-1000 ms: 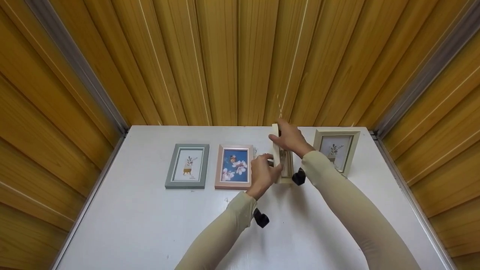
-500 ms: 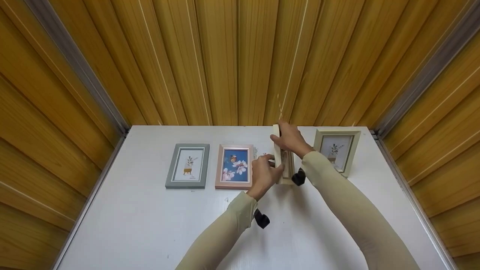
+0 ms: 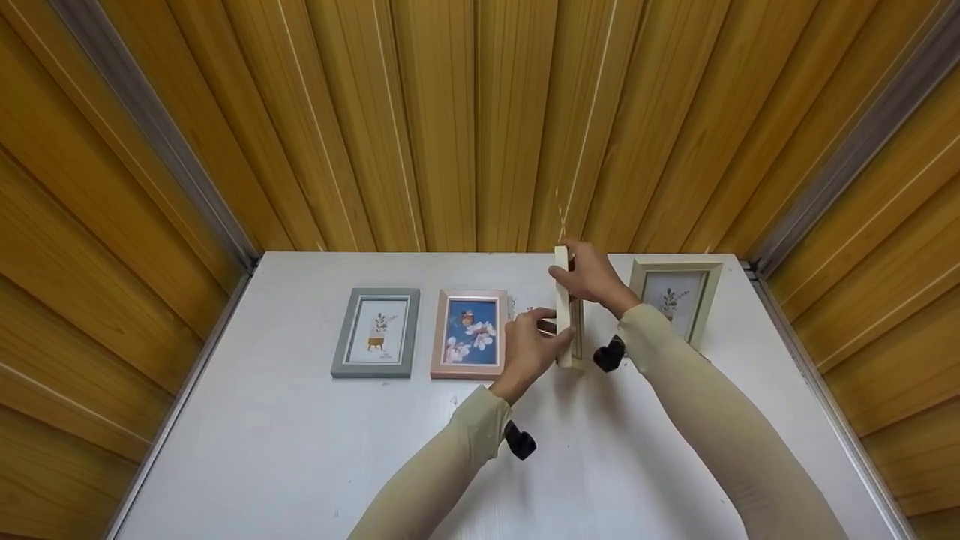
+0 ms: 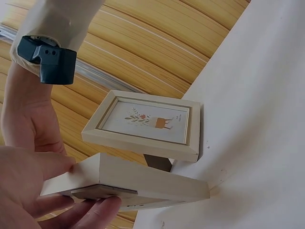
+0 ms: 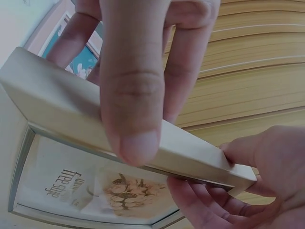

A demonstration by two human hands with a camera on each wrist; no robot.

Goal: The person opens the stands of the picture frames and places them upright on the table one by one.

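Both hands hold a cream picture frame (image 3: 564,300) upright, almost edge-on in the head view. My left hand (image 3: 531,346) grips its near side, thumb on the edge and fingers at the back. In the left wrist view those fingers (image 4: 102,212) touch a grey flap (image 4: 102,192) on the back of the frame. My right hand (image 3: 591,276) pinches the far upper part of the frame. Its picture (image 5: 95,186), with flowers and lettering, shows in the right wrist view. A second cream frame (image 3: 701,311) with a plant picture stands just right of my right hand.
A green frame (image 3: 341,345) and a pink frame (image 3: 442,352) stand left of the hands on the white table (image 3: 300,450). Yellow wood-panelled walls (image 3: 480,135) close off the back and sides. Black wrist cameras (image 3: 520,441) hang under both forearms.
The held frame has shifted slightly right and turned more edge-on, so its picture shows less in the head view. My right hand and forearm moved right with it; the other frames stayed put.
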